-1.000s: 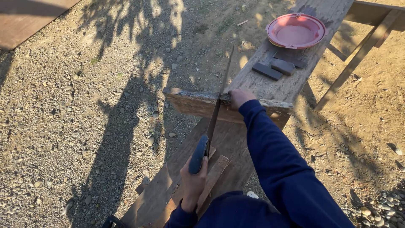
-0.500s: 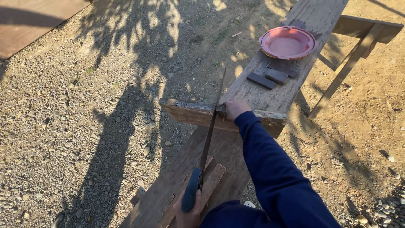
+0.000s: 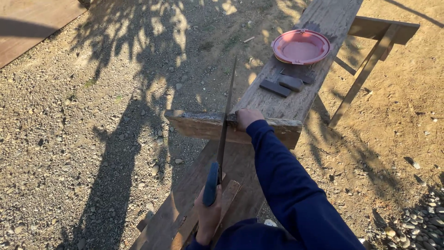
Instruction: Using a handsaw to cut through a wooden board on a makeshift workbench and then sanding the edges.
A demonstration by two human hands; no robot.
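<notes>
the handsaw (image 3: 225, 121) is gripped by the closed left hand (image 3: 208, 214), its blade running toward twelve o'clock across the wood piece (image 3: 203, 126), which is pinned by the right hand (image 3: 247, 117).

Rough, weathered wooden board (image 3: 210, 126) on a coarse-grained timber bench (image 3: 319, 23); matt dark metal saw blade (image 3: 225, 115); smooth pink plastic lid (image 3: 300, 46).
</notes>
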